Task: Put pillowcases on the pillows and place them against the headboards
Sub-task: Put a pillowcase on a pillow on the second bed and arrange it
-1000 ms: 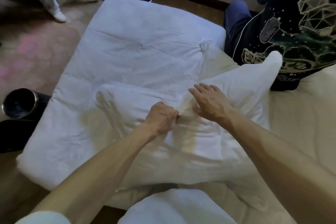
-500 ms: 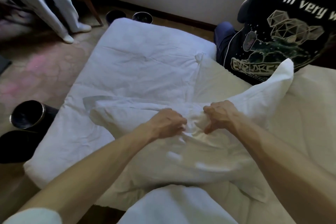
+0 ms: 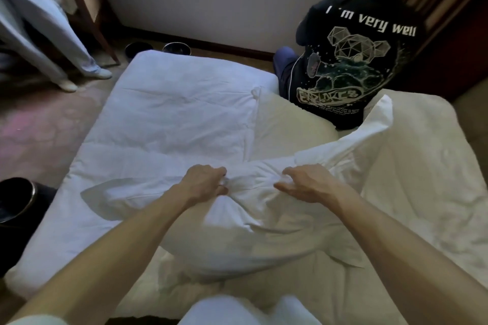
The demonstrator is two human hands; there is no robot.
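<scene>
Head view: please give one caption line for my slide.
Left hand and right hand grip bunched pillowcase fabric over a pillow on the bed.

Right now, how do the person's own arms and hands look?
Both forearms are bare. The left hand and right hand have no gloves, rings or watch in view. A pale white cloth sleeve shows only high on the left arm.
</scene>
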